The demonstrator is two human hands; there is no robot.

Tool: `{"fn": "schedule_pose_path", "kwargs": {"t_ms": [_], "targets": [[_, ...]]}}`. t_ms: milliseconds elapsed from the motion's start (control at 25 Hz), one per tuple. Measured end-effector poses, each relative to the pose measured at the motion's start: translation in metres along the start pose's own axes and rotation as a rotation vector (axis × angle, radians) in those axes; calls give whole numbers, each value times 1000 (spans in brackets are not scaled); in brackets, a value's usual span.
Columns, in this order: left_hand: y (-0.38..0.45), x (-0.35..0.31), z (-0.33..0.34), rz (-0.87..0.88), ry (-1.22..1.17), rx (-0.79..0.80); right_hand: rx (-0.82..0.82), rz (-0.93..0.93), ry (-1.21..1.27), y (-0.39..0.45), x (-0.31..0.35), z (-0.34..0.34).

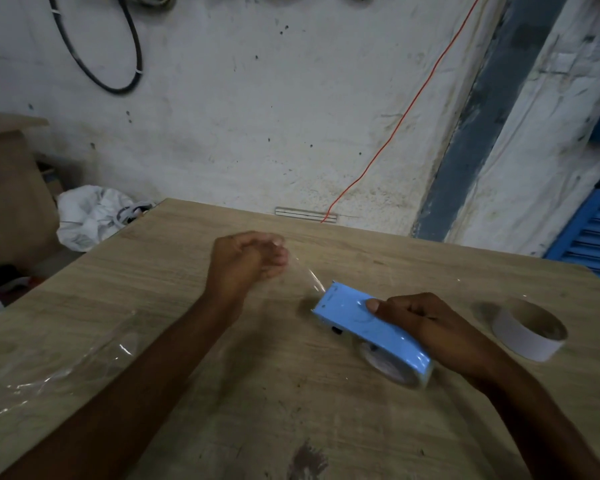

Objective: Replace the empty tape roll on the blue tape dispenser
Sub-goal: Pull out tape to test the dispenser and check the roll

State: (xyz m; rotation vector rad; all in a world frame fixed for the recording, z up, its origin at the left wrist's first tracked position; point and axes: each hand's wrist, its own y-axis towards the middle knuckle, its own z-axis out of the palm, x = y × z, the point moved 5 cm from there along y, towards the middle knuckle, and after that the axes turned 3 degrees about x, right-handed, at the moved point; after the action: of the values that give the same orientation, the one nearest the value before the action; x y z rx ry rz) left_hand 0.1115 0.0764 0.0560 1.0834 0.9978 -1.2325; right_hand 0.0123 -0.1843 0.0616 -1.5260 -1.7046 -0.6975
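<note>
**Blue dispenser loaded, tape pulled out to the left**

Blue plastic is the first thing you spot here: the dispenser (368, 323) sits just right of the middle of the wooden table (222, 393), angled so its cutter end points far-left. The right hand (426, 323) has it clamped, thumb pressed flat on the blue top and the other fingers curled around the far side. Under the near end of the body you can see a clear tape roll (392, 367) mounted in it.

The left hand (246, 259) is up off the table, a bit far-left of the dispenser, fingers pinched shut on the end of a clear tape strip (307, 277). That strip runs taut from the fingertips down to the cutter end.

The empty core (529, 330), a bare cardboard ring with a white outside, lies on the table right of the right hand, apart from it.

Other stuff: a crumpled sheet of clear wrap (66, 368) on the near-left part of the table, a white plastic bag (90, 216) off the far-left edge, and an orange cord (406, 112) running down the scuffed white wall behind.
</note>
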Motion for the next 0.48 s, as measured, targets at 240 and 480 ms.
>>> {"fn": "schedule_pose_path", "kwargs": {"t_ms": [240, 480], "targets": [[15, -13, -20, 47, -3, 24, -16, 71, 47, -7, -9, -20], [20, -3, -20, 113, 84, 50, -20, 102, 71, -11, -4, -23]]}}
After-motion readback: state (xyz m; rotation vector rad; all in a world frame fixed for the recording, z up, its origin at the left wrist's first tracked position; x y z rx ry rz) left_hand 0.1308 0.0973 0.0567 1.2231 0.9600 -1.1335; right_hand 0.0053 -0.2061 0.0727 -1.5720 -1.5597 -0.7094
